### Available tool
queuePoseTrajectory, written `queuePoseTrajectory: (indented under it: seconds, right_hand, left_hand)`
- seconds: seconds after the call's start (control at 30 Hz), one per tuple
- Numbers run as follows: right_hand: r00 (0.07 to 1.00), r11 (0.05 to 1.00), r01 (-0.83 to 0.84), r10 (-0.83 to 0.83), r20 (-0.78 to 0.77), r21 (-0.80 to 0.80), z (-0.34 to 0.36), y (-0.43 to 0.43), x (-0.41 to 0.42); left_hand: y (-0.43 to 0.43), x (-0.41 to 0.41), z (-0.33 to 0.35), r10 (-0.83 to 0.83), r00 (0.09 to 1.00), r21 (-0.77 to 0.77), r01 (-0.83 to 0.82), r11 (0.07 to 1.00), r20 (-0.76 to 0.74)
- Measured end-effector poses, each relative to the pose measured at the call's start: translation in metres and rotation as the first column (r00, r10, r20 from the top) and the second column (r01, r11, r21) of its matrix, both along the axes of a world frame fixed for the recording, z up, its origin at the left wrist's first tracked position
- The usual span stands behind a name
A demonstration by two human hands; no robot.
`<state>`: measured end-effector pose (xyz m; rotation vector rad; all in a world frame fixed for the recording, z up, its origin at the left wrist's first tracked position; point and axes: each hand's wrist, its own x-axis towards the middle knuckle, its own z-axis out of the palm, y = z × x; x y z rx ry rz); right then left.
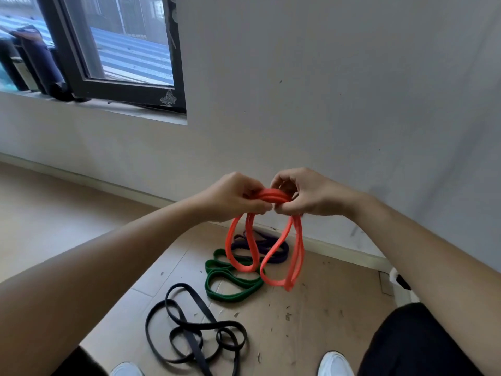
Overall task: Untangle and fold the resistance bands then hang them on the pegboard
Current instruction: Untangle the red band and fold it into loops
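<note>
Both arms reach forward at chest height, the left hand (233,198) and right hand (301,195) almost touching, each with fingers and thumb curled round the gathered top of an orange resistance band (267,252). The flat, matte rubber strip is folded into several loops that droop below the hands. On the brown cardboard sheet (325,308) beneath lie a purple band (267,246), a coiled green band (230,280) and a tangled black band (189,332).
</note>
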<state>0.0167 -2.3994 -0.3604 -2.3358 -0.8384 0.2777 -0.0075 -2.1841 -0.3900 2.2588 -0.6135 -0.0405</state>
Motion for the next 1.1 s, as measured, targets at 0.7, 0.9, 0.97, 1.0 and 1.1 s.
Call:
queuePoseTrajectory:
  seconds: [0.7, 0.9, 0.97, 1.0, 1.1]
  right_hand:
    - [0.997, 0.999, -0.037, 0.036, 0.075, 0.007, -0.008, 0.019, -0.009]
    - [0.999, 0.98, -0.002, 0.01, -0.039, 0.198, 0.002, 0.006, -0.006]
    - [0.997, 0.958, 0.002, 0.019, -0.069, 0.286, 0.008, -0.001, -0.006]
    - [0.997, 0.944, 0.005, 0.023, -0.079, 0.331, 0.011, -0.005, -0.007]
    - [0.994, 0.885, 0.025, 0.027, -0.105, 0.466, 0.018, -0.013, -0.01]
  left_hand:
    - [0.041, -0.012, -0.027, -0.023, 0.952, 0.027, 0.033, 0.999, -0.306]
    - [0.015, -0.02, -0.034, -0.038, 0.94, -0.237, -0.047, 0.97, -0.34]
    - [0.005, -0.024, -0.036, -0.048, 0.938, -0.344, -0.079, 0.936, -0.345]
    - [0.0, -0.026, -0.038, -0.038, 0.946, -0.377, -0.092, 0.922, -0.322]
    - [-0.02, -0.031, -0.048, 0.044, 0.979, -0.424, -0.127, 0.897, -0.201]
